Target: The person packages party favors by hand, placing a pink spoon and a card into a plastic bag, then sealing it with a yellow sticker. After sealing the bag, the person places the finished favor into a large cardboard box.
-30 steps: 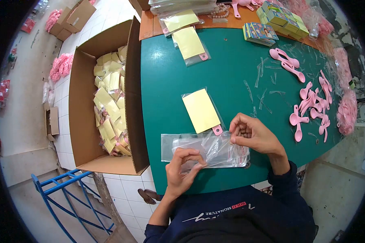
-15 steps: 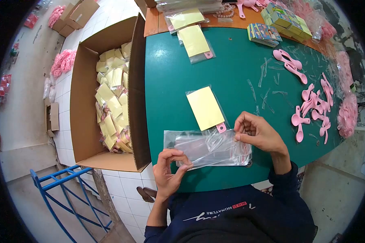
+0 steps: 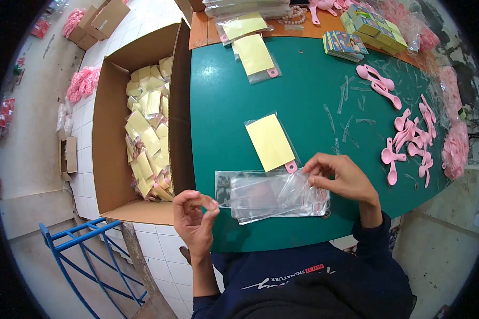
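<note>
Though pinched, left hand (image 3: 196,218) contents unclear

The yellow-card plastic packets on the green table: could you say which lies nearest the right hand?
The mid-table yellow-card packet; its pink tab nearly meets the right hand, the others lie at the far edge.

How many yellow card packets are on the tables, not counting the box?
3 clear bags with yellow cards: one mid-table beside the right hand, one at the green table's far edge, one on the brown table beyond. The far pile may hide more.
</note>
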Demonstrator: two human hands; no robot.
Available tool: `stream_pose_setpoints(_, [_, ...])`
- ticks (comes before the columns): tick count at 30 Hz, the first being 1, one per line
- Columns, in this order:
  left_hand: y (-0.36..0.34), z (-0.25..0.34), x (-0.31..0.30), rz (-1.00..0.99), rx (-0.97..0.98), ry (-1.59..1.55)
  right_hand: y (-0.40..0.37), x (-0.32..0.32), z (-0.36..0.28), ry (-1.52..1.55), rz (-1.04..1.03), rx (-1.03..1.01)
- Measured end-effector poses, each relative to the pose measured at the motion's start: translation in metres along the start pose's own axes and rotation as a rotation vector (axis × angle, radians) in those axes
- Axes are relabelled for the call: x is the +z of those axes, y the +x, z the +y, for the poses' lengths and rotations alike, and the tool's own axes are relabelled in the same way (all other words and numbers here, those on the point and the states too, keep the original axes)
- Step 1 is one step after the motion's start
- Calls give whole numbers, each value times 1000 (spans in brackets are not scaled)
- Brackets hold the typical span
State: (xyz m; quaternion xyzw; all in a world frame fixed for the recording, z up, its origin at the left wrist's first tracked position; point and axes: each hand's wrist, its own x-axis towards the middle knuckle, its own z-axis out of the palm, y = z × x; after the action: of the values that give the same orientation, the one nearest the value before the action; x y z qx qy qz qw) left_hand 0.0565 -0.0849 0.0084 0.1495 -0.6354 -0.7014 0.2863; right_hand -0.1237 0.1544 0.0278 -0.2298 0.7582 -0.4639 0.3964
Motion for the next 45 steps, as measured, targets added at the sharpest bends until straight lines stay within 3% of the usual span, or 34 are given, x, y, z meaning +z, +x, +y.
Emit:
stream_pose_setpoints(2, [1,4,2,-30,5,-20,-7,3,-11,-363,115,-80])
stream_pose_setpoints(5, [3,10,7,-98,21,-56,-15,9,-9,-671,520,-342])
stream_pose_setpoints(8, [10,18,26,-251,27,-51,-22,10,-36,-510,485,-379])
stream_pose_setpoints(11, [23,30,51,-497,78,72,-24,16,-66,-122,93,-359])
stream_pose_setpoints(12, [27,32,59,-588,107,130,-25,18,-72,-100,49,-387])
stream_pose_setpoints(15, [33,33,73,-592,68,56,-27,11,-63,-216,48,-401])
stream_pose_setpoints(16, [39,27,74,-578,240,145,-28,3,-63,-217,75,-439])
stream_pose_setpoints(18, [46,19,71,-525,187,232,-32,-40,-64,-274,-23,-497])
stream_pose_setpoints(19, [50,15,68,-497,160,277,-34,-77,-68,-284,-218,-471])
stream_pose_setpoints(20, [54,10,63,-596,176,414,-31,-123,-53,-238,-386,-553])
stream_pose_setpoints(22, [56,-2,59,-786,376,706,-38,-184,1,-169,19,-518])
stream_pose_setpoints(23, [57,-9,57,-871,480,852,-43,-203,19,-398,183,-406])
stream_pose_setpoints(27, [49,-30,58,-837,800,1035,-31,-254,45,-1276,845,88])
stream_pose_setpoints(29, [50,-32,63,-838,897,1076,-16,-192,29,-880,573,-383])
stream_pose_setpoints(30, [50,-34,65,-852,931,1082,-11,-152,17,-970,455,-462])
stream_pose_setpoints(32, [49,-34,69,-844,981,1057,-7,-93,1,-777,287,-417])
stream_pose_setpoints(34, [50,-29,71,-753,793,946,-2,-60,0,-581,183,-333])
stream_pose_setpoints(38, [53,-20,74,-482,462,642,4,-16,-11,-451,148,-432])
stream_pose_setpoints(41, [52,-16,73,-391,404,548,16,6,-2,-436,208,-554])
stream_pose_setpoints(45, [46,-16,56,-361,553,706,26,16,2,-342,261,-656])
